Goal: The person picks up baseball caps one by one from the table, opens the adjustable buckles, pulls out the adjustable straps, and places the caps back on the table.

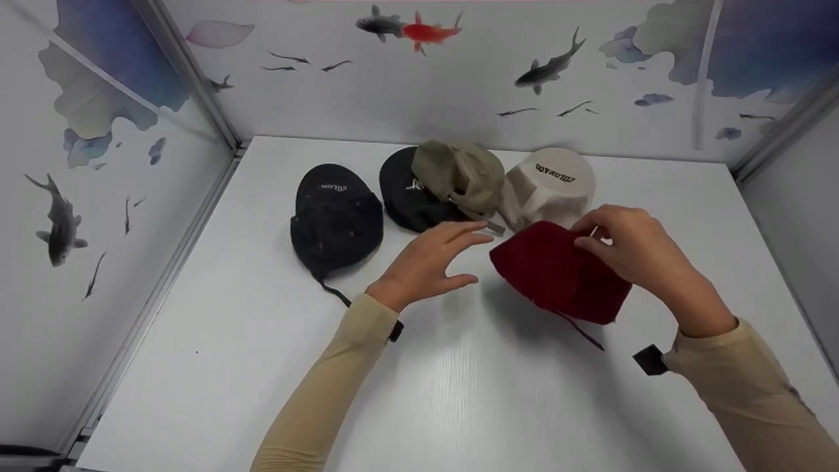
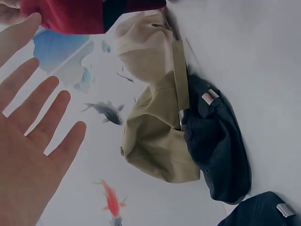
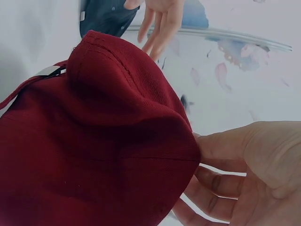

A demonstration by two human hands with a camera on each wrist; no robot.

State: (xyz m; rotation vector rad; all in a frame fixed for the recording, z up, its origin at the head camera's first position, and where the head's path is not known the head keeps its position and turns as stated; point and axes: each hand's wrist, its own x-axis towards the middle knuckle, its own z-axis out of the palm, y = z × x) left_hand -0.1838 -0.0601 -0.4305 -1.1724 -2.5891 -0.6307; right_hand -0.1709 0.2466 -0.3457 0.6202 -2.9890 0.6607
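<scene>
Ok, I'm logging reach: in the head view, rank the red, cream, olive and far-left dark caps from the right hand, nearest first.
1. Red cap, pinched in the right hand.
2. Cream cap, just behind it.
3. Olive cap, further left.
4. Dark cap, far left.

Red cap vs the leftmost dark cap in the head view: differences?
Colour: the red cap is deep red, the dark cap near black.
Support: the right hand pinches the red cap; the dark cap lies on the table, untouched.
Markings: the dark cap shows small lettering; none is visible on the red cap.
Shared: both are caps with a thin strap trailing out.
</scene>
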